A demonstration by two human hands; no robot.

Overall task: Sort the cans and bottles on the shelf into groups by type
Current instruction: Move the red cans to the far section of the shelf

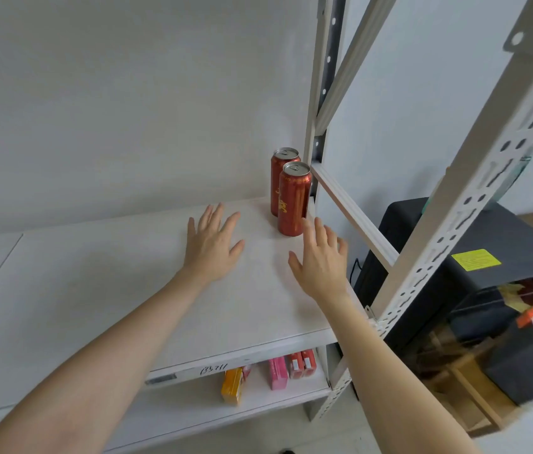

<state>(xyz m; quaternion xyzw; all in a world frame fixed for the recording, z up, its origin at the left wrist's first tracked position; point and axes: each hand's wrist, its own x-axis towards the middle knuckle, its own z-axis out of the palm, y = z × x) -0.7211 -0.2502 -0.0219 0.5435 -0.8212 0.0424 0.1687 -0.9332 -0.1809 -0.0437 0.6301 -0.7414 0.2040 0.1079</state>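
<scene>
At the far right corner of the white shelf (pixel 94 290), a red near can (pixel 294 201) and a red far can (pixel 276 178) are stood upright, the near can partly covering the far can from view. The left hand (pixel 212 244) is held flat over the shelf surface, left of the cans, with fingers straight and spread and nothing gripped. The right hand (pixel 320 260) is held open with fingers extended, its fingertips just beside the base of the near can; contact cannot be confirmed. On the lower shelf (pixel 193 407), a yellow box (pixel 233 386), a pink box (pixel 278 371) and red boxes (pixel 301 363) are stored
</scene>
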